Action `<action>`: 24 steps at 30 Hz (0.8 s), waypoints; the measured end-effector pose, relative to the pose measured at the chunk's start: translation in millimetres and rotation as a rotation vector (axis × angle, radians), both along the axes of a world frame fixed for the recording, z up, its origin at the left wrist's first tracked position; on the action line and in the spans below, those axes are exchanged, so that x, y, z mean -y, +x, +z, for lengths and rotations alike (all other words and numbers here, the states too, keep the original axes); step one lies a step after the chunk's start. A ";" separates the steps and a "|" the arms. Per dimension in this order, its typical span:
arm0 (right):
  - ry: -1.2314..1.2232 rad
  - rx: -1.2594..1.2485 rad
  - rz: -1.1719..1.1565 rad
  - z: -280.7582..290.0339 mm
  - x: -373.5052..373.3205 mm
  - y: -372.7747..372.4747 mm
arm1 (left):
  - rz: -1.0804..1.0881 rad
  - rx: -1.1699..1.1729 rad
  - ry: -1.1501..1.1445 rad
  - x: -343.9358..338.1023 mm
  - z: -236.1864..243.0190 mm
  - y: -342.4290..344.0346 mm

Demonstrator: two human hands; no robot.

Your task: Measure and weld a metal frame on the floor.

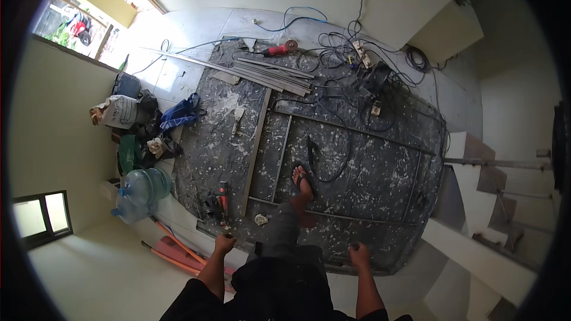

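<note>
My left hand hangs low at the left of my body with its fingers curled together; whether anything is in it is too small to tell. On the other side, my right hand is closed too, with a small dark spot at its fingers that I cannot make out. Below both lies a rectangular metal frame on a paint-spattered dark sheet. My foot in a black flip-flop stands inside the frame. Nearest my left hand is a red and black tool, lying on the sheet.
Metal bars and a red angle grinder lie ahead. Tangled cables surround a dark machine. Bags and large water bottles stand left, near orange-handled things. Unfinished stairs rise at right.
</note>
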State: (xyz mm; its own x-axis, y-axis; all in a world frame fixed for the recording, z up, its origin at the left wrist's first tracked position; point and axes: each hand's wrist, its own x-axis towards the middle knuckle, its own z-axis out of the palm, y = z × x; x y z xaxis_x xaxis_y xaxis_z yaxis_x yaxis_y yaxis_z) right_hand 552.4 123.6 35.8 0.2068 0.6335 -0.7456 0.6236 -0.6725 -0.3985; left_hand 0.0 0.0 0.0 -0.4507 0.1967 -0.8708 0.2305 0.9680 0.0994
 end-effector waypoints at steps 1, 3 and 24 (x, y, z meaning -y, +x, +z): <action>0.000 -0.015 0.064 -7.7 -17.2 6.3 | -0.030 -0.023 0.039 -3.5 -24.8 17.5; -0.012 -0.008 0.136 -22.4 -81.6 -7.3 | -0.147 -0.095 0.101 -62.7 -56.8 25.0; 0.398 0.088 0.439 -469.2 -335.2 -230.2 | -0.198 -0.482 0.738 -345.0 -396.4 120.2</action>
